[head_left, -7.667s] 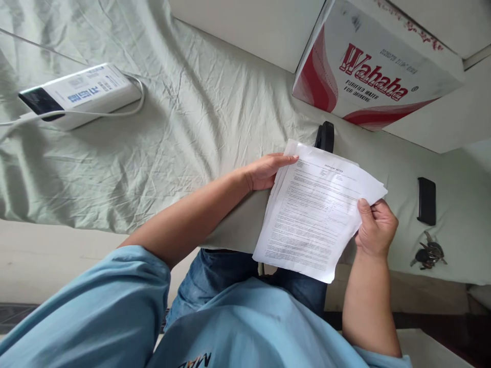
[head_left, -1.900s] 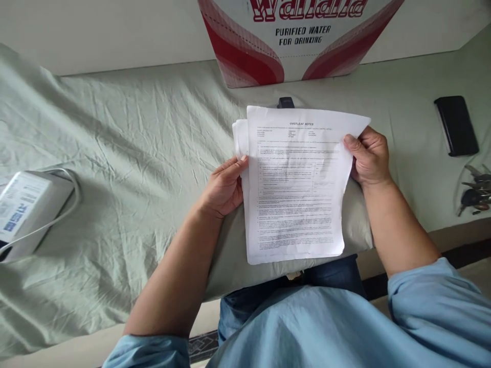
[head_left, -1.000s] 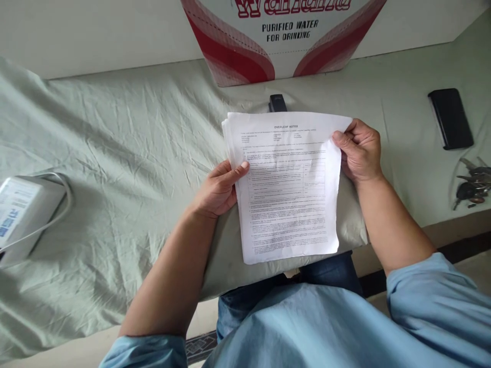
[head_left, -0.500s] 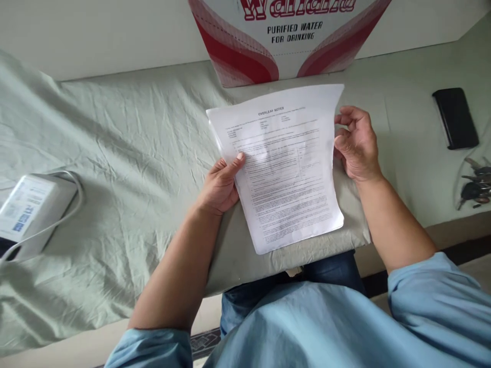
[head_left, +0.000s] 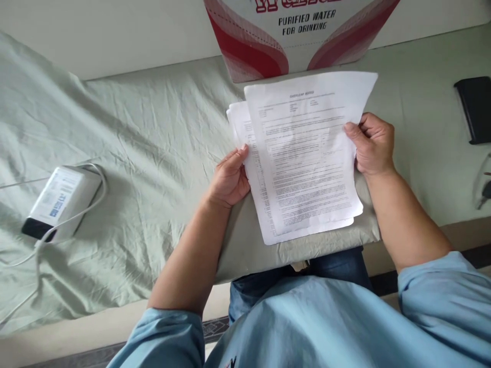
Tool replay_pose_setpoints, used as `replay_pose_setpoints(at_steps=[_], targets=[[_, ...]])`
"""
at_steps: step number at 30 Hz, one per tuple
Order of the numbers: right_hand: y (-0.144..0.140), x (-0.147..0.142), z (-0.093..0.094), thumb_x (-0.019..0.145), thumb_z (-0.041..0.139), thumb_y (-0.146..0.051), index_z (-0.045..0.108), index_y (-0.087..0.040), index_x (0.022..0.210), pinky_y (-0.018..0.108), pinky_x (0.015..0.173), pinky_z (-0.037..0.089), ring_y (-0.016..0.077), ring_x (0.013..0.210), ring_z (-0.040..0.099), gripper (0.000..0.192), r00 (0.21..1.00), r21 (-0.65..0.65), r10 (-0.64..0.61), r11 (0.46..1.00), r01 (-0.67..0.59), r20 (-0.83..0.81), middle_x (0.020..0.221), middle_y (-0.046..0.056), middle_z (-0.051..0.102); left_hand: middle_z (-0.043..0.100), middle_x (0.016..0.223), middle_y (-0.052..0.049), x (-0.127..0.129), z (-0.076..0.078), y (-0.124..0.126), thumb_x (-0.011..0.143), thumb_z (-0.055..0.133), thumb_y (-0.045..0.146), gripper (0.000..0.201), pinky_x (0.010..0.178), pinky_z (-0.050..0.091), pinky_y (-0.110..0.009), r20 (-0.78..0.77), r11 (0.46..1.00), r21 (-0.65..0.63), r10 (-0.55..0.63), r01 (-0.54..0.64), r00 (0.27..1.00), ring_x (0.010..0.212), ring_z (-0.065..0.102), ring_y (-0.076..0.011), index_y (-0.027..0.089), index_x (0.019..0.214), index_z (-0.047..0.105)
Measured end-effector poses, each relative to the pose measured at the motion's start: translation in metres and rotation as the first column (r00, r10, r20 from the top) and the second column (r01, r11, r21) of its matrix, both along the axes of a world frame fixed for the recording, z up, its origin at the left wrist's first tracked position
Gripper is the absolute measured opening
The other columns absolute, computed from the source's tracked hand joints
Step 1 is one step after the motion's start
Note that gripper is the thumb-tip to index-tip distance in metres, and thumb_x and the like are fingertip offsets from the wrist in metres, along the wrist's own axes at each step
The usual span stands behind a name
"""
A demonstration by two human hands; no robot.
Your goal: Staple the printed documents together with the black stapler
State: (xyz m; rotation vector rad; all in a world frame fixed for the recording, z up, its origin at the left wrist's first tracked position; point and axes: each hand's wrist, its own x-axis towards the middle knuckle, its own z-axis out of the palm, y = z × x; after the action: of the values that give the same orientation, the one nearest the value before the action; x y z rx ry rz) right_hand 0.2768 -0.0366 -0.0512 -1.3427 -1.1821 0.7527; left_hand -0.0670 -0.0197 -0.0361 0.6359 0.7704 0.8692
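A printed sheet of paper [head_left: 307, 158] with a heading at its top is pinched at its right edge by my right hand [head_left: 372, 143], thumb in front and fingers behind. Beneath it and shifted left lie more printed sheets [head_left: 240, 120], whose left edge my left hand [head_left: 232, 176] grips between thumb and fingers. The top sheet covers most of those underneath. All the papers are held above the cloth-covered surface, tilted towards me. How many sheets are underneath I cannot tell.
Behind the papers stands a red and white water carton [head_left: 303, 48] against the wall. A white box-shaped device [head_left: 63, 199] with a cable lies on the green cloth [head_left: 161, 153] at left. At right are a black phone or wallet [head_left: 475, 110] and partly visible keys [head_left: 486, 191].
My right hand has closed on the top sheet and drawn it rightward, baring the sheets underneath at the left. My left hand keeps its grip. The view has shifted slightly left.
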Motion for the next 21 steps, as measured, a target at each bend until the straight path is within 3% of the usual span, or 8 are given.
replay_pose_setpoints(at_steps=[3,5,11,17,21], targets=[[0.005,0.002,0.002,0.073,0.094,-0.076,0.069,-0.030,0.076,0.040,0.065,0.043,0.0177,0.066,0.041,0.053,0.988,0.047,-0.154,0.987,0.153,0.000,0.067,-0.001,0.056,0.087,0.125,-0.010,0.000,-0.001,0.000,0.094,0.089,0.049,0.036,0.120,0.066,-0.052,-0.026,1.000,-0.014,0.014,-0.015,1.000,0.144,0.072,-0.0406,0.022,0.116,0.080],[0.008,0.006,0.003,0.071,0.094,-0.078,0.067,-0.030,0.074,0.040,0.066,0.042,0.0184,0.067,0.041,0.055,0.984,0.040,-0.176,0.983,0.178,-0.039,0.069,0.000,0.058,0.087,0.123,-0.010,-0.001,-0.002,0.000,0.094,0.089,0.050,0.037,0.118,0.067,-0.052,-0.034,1.000,-0.020,0.020,-0.021,0.999,0.143,0.073,-0.0402,0.022,0.116,0.080],[0.009,0.013,0.008,0.074,0.095,-0.073,0.070,-0.030,0.076,0.043,0.072,0.043,0.0203,0.071,0.046,0.050,0.989,0.047,-0.137,0.989,0.140,-0.057,0.073,0.001,0.062,0.088,0.123,-0.010,0.000,-0.003,-0.001,0.095,0.089,0.049,0.034,0.115,0.069,-0.050,-0.061,0.999,-0.026,0.041,-0.043,0.997,0.141,0.075,-0.0387,0.023,0.115,0.082],[0.002,-0.004,0.016,0.069,0.099,-0.067,0.074,-0.028,0.074,0.040,0.066,0.035,0.0184,0.067,0.042,0.046,0.987,0.016,-0.148,0.989,0.149,-0.069,0.070,0.000,0.059,0.088,0.121,-0.010,0.002,-0.002,-0.002,0.092,0.091,0.051,0.042,0.117,0.068,-0.050,-0.042,0.998,-0.031,0.047,-0.048,0.998,0.138,0.076,-0.0387,0.022,0.119,0.082],[-0.003,-0.010,0.015,0.075,0.094,-0.073,0.072,-0.029,0.078,0.040,0.064,0.032,0.0172,0.063,0.036,0.049,0.990,0.028,-0.136,0.990,0.135,0.024,0.064,-0.002,0.051,0.088,0.121,-0.011,0.003,-0.001,-0.003,0.092,0.092,0.050,0.044,0.116,0.068,-0.050,-0.047,0.999,-0.038,0.036,-0.038,0.998,0.137,0.077,-0.0393,0.021,0.124,0.082]])
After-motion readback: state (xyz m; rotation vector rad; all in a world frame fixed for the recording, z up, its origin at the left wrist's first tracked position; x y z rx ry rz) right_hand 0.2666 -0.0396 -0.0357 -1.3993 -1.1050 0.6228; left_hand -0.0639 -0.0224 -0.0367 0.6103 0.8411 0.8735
